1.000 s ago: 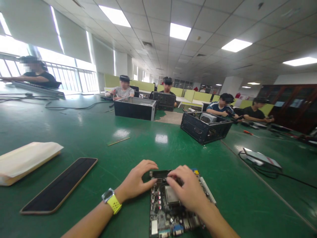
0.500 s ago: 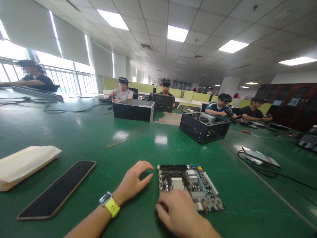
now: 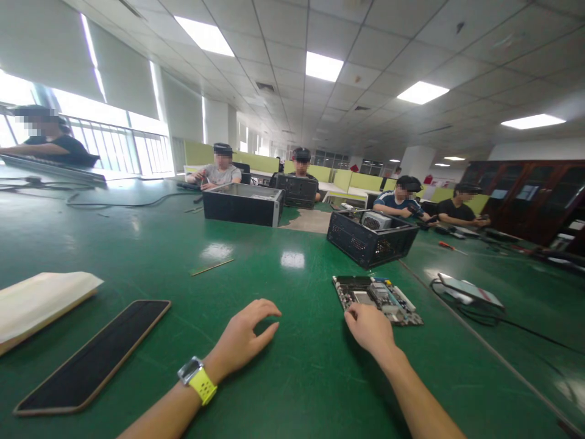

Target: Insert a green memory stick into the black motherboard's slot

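Note:
A motherboard lies on the green table right of centre, with a pale square socket, heatsink and slots on its face. My right hand is at its near left edge, fingers curled and gripping it; the fingertips are partly hidden. To the left, my left hand rests on the table with thumb and fingers apart and nothing between them. A watch with a yellow strap is on that wrist.
A black pad and white paper bundle lie at left. Behind the motherboard stands an open computer case, with another case farther back. A cabled device and screwdriver lie right. Several people sit around the table.
My right hand has moved away from me and to the right, and the motherboard has slid along with it. My left hand has barely moved. The view has shifted slightly.

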Available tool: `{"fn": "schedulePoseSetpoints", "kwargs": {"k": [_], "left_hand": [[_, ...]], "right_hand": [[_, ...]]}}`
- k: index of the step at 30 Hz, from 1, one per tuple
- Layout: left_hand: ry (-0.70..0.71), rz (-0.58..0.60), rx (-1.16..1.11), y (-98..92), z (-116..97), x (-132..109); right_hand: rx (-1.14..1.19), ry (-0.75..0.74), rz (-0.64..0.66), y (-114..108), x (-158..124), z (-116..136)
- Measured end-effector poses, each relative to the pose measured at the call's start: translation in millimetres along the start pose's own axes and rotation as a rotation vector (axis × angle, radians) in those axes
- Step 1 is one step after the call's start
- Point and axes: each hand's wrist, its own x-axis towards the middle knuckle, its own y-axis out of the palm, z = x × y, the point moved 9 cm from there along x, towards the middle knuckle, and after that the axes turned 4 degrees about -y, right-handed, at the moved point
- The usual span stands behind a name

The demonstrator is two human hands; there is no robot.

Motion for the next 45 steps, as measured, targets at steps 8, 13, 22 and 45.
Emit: {"fn": "schedulePoseSetpoints", "kwargs": {"k": [8, 13, 22, 45], "left_hand": [[0.0, 0.058, -0.02, 7.1, -2.5, -2.1], [-0.027, 0.176, 0.007, 17.7, -2.6, -4.3], [-0.044, 0.187, 0.034, 16.3, 1.4, -5.5], [0.024, 0.201, -0.033, 16.8, -7.0, -4.9]], "right_hand": [[0.816, -0.461, 0.707, 30.3, -95.2, 128.8], [0.794, -0.353, 0.053, -7.2, -47.3, 85.7], [0.444, -0.335, 0.042, 26.2, -15.2, 55.3], [0.465, -0.196, -0.023, 24.2, -16.4, 42.0]]}}
